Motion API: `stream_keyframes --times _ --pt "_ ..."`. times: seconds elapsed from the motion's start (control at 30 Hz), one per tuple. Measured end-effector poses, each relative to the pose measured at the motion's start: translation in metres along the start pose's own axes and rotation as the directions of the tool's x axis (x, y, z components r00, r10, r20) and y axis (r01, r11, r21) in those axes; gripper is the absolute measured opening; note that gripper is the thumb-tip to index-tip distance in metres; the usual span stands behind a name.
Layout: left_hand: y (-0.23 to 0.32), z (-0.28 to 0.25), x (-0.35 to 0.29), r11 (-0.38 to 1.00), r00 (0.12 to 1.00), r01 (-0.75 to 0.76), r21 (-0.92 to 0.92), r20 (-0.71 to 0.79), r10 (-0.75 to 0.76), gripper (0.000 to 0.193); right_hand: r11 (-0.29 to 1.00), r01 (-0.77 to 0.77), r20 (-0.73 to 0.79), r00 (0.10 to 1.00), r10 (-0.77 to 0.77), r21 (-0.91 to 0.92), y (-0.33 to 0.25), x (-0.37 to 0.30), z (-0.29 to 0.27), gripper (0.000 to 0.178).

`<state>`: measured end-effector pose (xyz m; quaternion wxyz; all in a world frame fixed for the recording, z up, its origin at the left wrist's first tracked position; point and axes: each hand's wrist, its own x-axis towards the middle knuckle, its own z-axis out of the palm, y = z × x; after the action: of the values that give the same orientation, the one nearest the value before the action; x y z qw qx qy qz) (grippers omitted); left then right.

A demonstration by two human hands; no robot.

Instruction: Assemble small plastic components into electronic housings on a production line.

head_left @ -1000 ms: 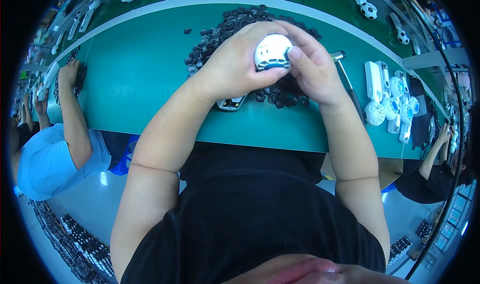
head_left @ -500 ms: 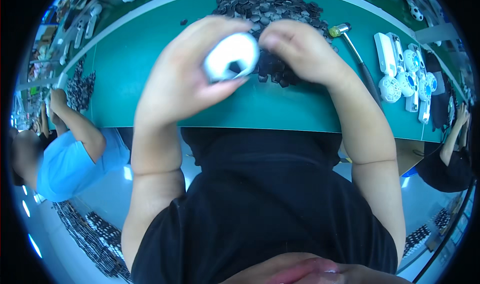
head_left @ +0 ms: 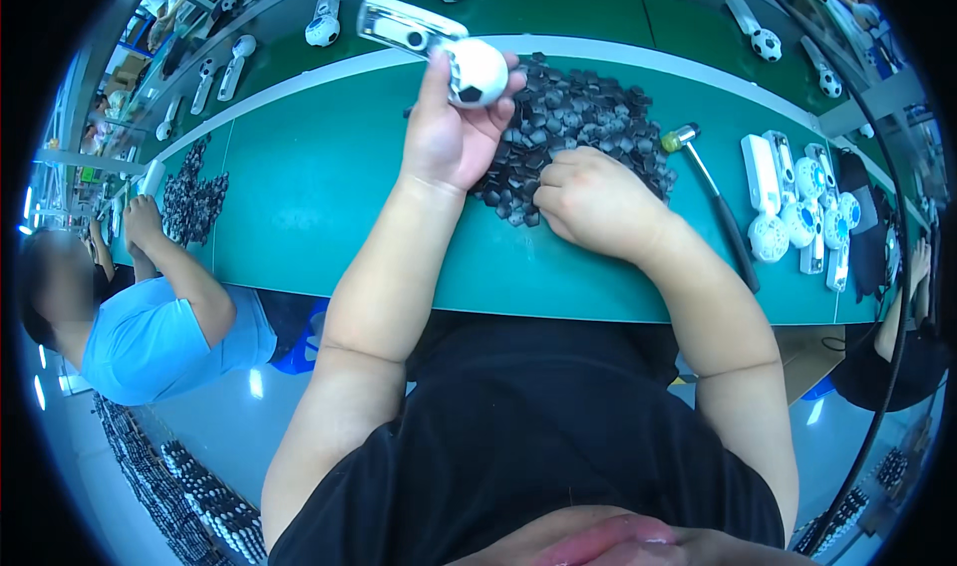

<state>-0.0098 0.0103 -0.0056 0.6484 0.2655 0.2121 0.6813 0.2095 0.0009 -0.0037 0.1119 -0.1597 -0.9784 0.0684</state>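
Device (head_left: 461,53) sits above the desk's (head_left: 329,207) far edge in my left hand (head_left: 454,138); that arm stretches forward across the near edge, palm turned up. My right hand (head_left: 598,197) is low, back uppermost, at the near side of the black pieces (head_left: 578,108), its forearm angled inward. I see a white ball with a black patch low on it, joined to a pale, boxy handle slanting leftward past the far edge. My left fingers curl around the ball, grasping it; the right ones are bent, and whether they grip a piece I cannot tell.
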Motion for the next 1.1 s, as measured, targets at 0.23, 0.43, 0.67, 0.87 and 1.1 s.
stream_keyframes --times 0.23,0.43,0.67,0.87,1.1 --pt "-0.015 -0.007 0.002 0.974 0.997 0.083 0.212 -0.027 -0.079 0.057 0.91 -0.201 -0.263 0.914 0.307 0.364 0.013 -0.002 -0.006 0.009" --pt "-0.017 0.004 -0.012 0.939 0.99 0.048 0.342 0.107 -0.09 0.058 0.961 -0.112 -0.564 0.79 0.241 0.253 0.022 -0.007 -0.02 0.014" --pt "-0.023 0.012 -0.021 0.921 0.969 0.012 0.39 0.223 -0.107 0.063 0.967 0.09 -0.784 0.571 -0.245 -0.237 0.023 -0.012 -0.031 0.031" --pt "-0.027 0.018 -0.026 0.902 0.969 -0.047 0.429 0.239 -0.063 0.066 0.965 0.092 -0.767 0.59 -0.253 -0.247 0.027 -0.011 -0.032 0.026" --pt "-0.033 0.013 -0.022 0.857 0.964 -0.149 0.494 0.264 0.016 0.067 0.991 0.075 -0.741 0.671 0.033 0.113 0.024 -0.006 -0.023 0.019"
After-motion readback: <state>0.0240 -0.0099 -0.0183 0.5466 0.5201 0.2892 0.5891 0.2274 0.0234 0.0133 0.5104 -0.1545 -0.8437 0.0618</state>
